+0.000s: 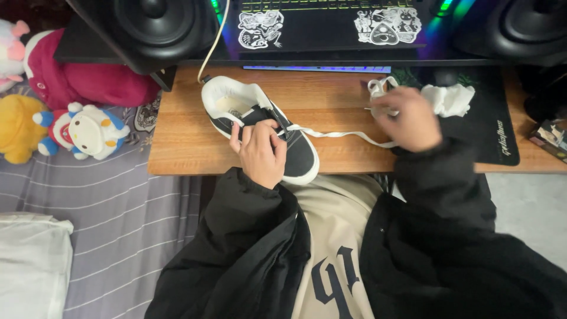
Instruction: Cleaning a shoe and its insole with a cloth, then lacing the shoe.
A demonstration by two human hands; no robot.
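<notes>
On the wooden surface (331,112), near its front edge, lay a black shoe (298,155) with a white sole and pale lining, toe pointing toward the person and heel toward the back. It looked light and fairly soft in the upper, stiffer along the rubber sole, so it would likely slide on the wood unless pinned; the sides of the upper by the eyelets seemed the best place to steady it. The left hand (261,152) rested on the tongue area, its grip closed lightly around the upper with the fingers curled near the eyelets. A flat white lace (339,135) ran taut from the shoe across to the right hand (409,120), whose grip was closed on the lace, with loose loops bunched above the knuckles. The lace looked thin, limp and a little slippery, best pinched near its end between thumb and fingertip. Just beyond the right hand lay a crumpled white cloth (452,98) on a black mat (493,133). Farther back stood a laptop (325,23) with lit keys and stickers, flanked by two black speakers (156,26). Off to the left, plush toys (82,127) sat on a striped bed (124,224).
</notes>
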